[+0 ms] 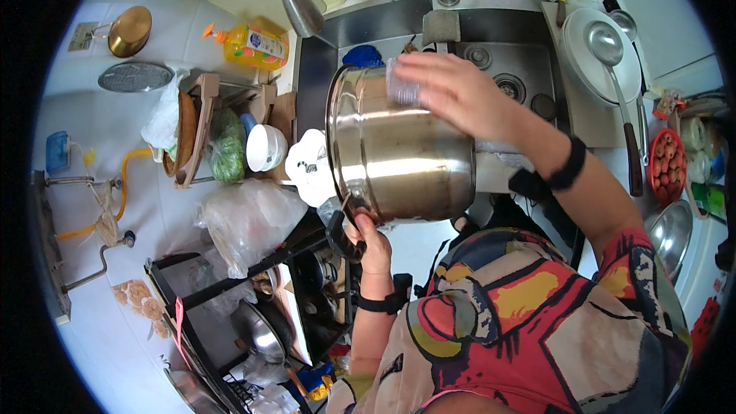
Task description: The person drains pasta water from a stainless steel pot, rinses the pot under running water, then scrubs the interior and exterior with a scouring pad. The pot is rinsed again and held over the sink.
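A large stainless steel stockpot [411,155] lies tilted on its side over the front of the sink, its rim towards the left. Brownish stains mark its outer wall. My left hand [375,247] grips the pot at its lower rim, beside the black side handle [340,238]. On the upper side of the wall, my right hand [466,92] holds a pale scrubbing pad [401,85] flat against the metal. That hand is blurred. The inside of the pot is hidden from view.
The steel sink [483,77] lies behind the pot, with a faucet [302,11] hanging over its left side. An orange-capped soap bottle [256,47] and white bowls [266,148] stand at the left. White plates [575,57] with a ladle [605,43] are at the right.
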Tool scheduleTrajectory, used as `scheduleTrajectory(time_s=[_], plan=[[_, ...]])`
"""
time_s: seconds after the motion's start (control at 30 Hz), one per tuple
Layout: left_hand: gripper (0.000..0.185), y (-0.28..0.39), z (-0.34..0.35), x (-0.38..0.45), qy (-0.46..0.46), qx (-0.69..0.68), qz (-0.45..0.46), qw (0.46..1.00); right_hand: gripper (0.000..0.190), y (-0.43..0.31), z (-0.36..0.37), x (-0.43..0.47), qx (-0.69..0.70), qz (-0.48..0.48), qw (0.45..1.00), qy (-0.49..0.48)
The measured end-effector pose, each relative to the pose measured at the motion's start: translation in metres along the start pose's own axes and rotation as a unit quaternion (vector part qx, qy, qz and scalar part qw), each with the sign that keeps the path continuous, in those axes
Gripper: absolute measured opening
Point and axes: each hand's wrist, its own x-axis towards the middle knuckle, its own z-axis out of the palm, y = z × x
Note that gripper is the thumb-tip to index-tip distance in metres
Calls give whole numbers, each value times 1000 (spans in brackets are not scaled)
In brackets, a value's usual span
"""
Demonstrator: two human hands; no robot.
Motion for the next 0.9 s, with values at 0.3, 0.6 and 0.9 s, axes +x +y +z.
scheduleTrajectory(time_s=[0.3,0.6,0.9], plan=[[41,-1,4,2,10,-67,-64,996,51,-56,16,-44,-186,-191,963,-23],[42,6,9,5,-16,-11,-17,1000,39,-43,7,-1,-169,-155,973,10],[38,-3,3,-3,-49,-39,-41,997,39,-30,14,14,-183,-146,970,-67]])
